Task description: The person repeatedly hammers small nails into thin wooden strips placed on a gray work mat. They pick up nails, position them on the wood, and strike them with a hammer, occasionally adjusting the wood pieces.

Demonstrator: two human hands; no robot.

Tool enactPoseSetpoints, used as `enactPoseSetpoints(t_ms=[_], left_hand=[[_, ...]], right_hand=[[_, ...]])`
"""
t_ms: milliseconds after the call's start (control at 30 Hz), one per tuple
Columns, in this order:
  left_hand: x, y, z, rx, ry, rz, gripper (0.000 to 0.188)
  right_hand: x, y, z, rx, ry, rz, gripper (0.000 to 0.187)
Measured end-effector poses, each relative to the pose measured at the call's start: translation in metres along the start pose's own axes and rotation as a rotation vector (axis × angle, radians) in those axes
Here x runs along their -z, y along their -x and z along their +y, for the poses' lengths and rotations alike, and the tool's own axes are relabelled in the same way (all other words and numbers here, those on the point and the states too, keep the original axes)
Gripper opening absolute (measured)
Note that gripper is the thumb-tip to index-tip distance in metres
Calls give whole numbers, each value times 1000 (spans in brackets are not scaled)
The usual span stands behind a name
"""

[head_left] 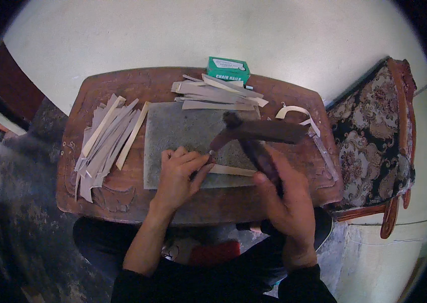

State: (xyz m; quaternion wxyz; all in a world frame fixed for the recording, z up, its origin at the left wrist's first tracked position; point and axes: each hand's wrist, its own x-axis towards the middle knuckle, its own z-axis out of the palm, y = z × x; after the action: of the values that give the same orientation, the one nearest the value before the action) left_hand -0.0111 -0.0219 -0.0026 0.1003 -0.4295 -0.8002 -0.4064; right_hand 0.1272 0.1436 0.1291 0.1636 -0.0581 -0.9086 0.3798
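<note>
My right hand (294, 202) is wrapped round the dark handle of a hammer (269, 130), whose head is raised over a grey stone slab (165, 129). Low on the slab, my left hand (178, 174) has its thumb and fingertips pinched together around a small nail (211, 152) with a shiny round head. From under those fingertips a pale flat strip (231, 170) runs to the right, its far end passing behind my right hand. One end of the hammer head hangs close to the nail; the frame does not show whether they touch.
The slab lies on a carved brown wooden table (198, 209). Loose strips form a pile (105, 141) at left and another pile (218, 93) at the back, by a green box (228, 69). A curled strip (294, 109) lies at right, near a patterned upholstered chair (370, 146).
</note>
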Motion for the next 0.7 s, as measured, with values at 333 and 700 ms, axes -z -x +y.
enactPoseSetpoints(t_ms=[333,700], left_hand=[[-1,0,1,11,8,15,12],[0,-1,0,46,43,3,11]], right_hand=[[-3,2,-5,14,24,69,43],[-36,-15,36,-265,-389,84,37]])
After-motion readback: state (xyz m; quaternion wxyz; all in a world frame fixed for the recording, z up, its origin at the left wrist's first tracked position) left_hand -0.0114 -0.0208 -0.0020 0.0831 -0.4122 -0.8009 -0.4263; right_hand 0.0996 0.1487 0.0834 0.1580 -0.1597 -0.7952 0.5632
